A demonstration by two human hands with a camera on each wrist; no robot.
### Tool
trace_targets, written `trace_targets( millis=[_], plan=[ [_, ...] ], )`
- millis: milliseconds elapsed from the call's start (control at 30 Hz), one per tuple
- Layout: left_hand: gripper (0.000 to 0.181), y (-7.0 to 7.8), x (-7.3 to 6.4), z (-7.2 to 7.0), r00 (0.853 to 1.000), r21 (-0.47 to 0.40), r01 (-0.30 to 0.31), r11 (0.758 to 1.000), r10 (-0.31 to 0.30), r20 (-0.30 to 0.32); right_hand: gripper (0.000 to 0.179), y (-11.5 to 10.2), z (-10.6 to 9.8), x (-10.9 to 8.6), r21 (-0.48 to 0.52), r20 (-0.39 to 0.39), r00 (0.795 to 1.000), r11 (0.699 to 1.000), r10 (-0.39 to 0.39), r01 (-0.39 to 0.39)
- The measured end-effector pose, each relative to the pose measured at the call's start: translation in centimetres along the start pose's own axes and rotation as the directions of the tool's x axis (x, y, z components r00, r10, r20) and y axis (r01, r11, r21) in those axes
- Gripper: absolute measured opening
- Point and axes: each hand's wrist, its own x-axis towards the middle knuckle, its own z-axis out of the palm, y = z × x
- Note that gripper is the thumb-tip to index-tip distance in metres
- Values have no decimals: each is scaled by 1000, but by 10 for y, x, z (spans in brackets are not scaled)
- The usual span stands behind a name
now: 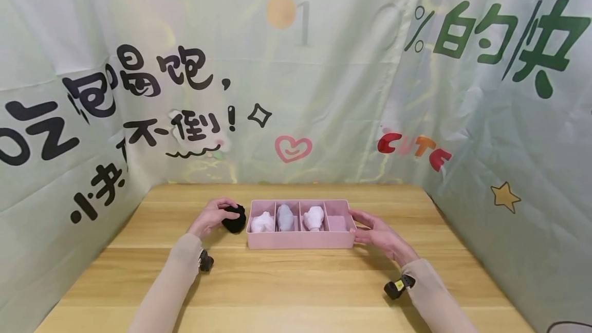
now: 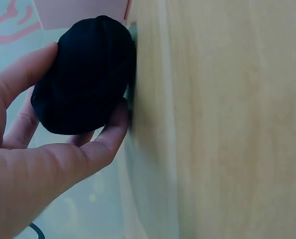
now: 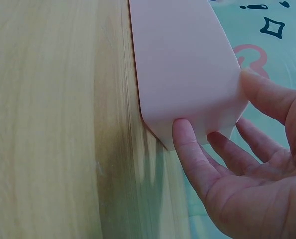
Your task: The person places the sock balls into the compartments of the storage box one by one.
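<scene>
My left hand (image 1: 215,216) holds a balled-up black sock (image 1: 234,219) between thumb and fingers, just left of the pink divided box (image 1: 300,241). In the left wrist view the sock (image 2: 85,74) sits close beside the wood. At the box's other end, the fingertips of my right hand (image 1: 380,235) touch the end wall and its corners, spread apart. The box stands upright on the table. From left to right, its compartments hold a white balled sock (image 1: 263,221), a grey one (image 1: 285,217) and a pale pinkish one (image 1: 314,217). Pink plastic shows in the rightmost compartment.
The light wooden table (image 1: 287,292) carries the box. Printed cloth walls (image 1: 324,91) enclose its back and both sides. Dark cameras are strapped to both wrists, the right one (image 1: 399,287) with a yellow label.
</scene>
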Motion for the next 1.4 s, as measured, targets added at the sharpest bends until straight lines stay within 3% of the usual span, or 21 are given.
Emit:
trace_targets(
  millis=[167,367,600,867,1033,1400],
  plan=[
    [27,-3,3,-1,997,20,3,1000,-2,-73,73,2,1,-1,-3,-7,1000,1000,1,-1],
    [27,1,4,3,984,49,-55,997,62,-168,73,2,0,-1,-8,-4,1000,1000,-2,2],
    [34,10,3,11,968,26,-146,989,148,-202,74,2,-1,-1,-3,-13,1000,1000,11,-11],
    [38,23,0,22,935,56,-246,968,252,-250,73,0,0,-1,-9,-22,1000,1000,7,-7],
    [38,24,0,24,927,47,-254,966,257,-273,74,0,0,-2,-10,4,1000,1000,3,-3],
    [42,33,3,29,884,-21,-277,961,246,-398,73,-5,1,-2,9,6,1000,1000,16,-16]
  ],
)
